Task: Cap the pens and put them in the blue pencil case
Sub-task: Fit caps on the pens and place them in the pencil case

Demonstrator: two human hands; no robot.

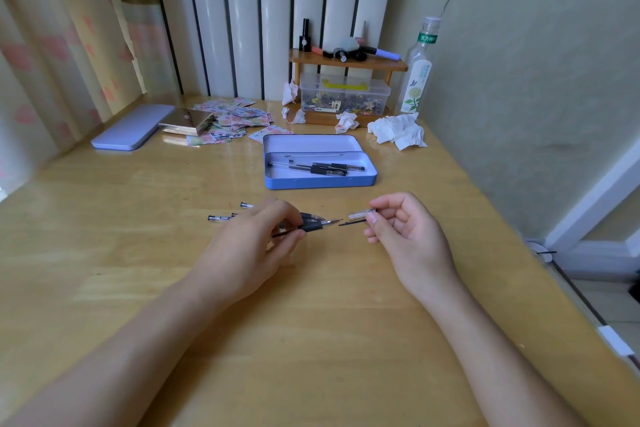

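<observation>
The blue pencil case (320, 181) lies open on the wooden desk, lid back, with several capped pens (317, 168) inside. In front of it, my left hand (256, 246) grips an uncapped pen (313, 222) by its dark grip, tip pointing right. My right hand (401, 229) pinches a clear pen cap (360, 215) with its black clip, a short gap from the pen's tip. The ends of other pens (221, 218) stick out from behind my left hand on the desk; how many lie there is hidden.
A purple case lid (133, 132) and a metal box (187, 121) on scattered stickers lie at the back left. Crumpled tissues (398, 132), a clear storage box (344, 97) under a small wooden shelf, and a bottle (417, 73) stand at the back right. The desk's right edge is near.
</observation>
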